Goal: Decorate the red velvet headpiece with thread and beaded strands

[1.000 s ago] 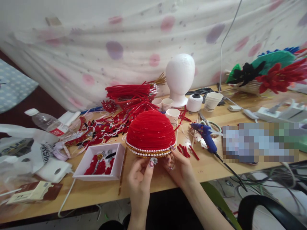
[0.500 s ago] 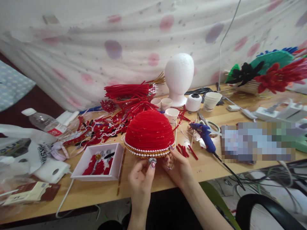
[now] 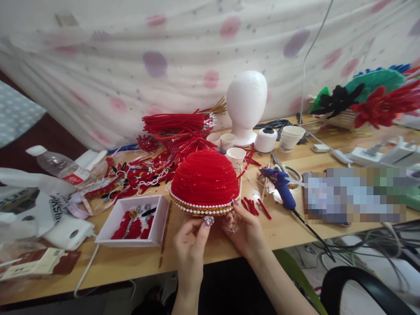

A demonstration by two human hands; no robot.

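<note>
Centrally, just below the middle of the frame, a red domed cap (image 3: 205,181) sits on the wooden table (image 3: 288,227) near its front edge, its rim trimmed with a row of pearls and a gold band; the left hand (image 3: 190,243) is closed in a pinch on a small jewelled ornament (image 3: 208,221), pressed against the lower front of the rim, seemingly to seat it there; the right hand (image 3: 244,229) curls around the rim's right side, fingertips touching the trim, which looks like a steadying hold so the cap does not slide (whether it actually grips the band or only rests on it cannot be told).

At lower left a shallow white tray (image 3: 134,223) of red pieces lies just beside the cap; behind it, a heap of red trimmings (image 3: 144,175) and a bundle of red stems (image 3: 177,124) crowd the centre-left; a white foam head (image 3: 246,105) stands at upper centre, with paper cups (image 3: 236,157) close behind the cap; a blue glue gun (image 3: 280,186) lies to the right, its cord running off the table edge; scissors (image 3: 288,168) lie near it; a water bottle (image 3: 55,166) lies at far left.
</note>
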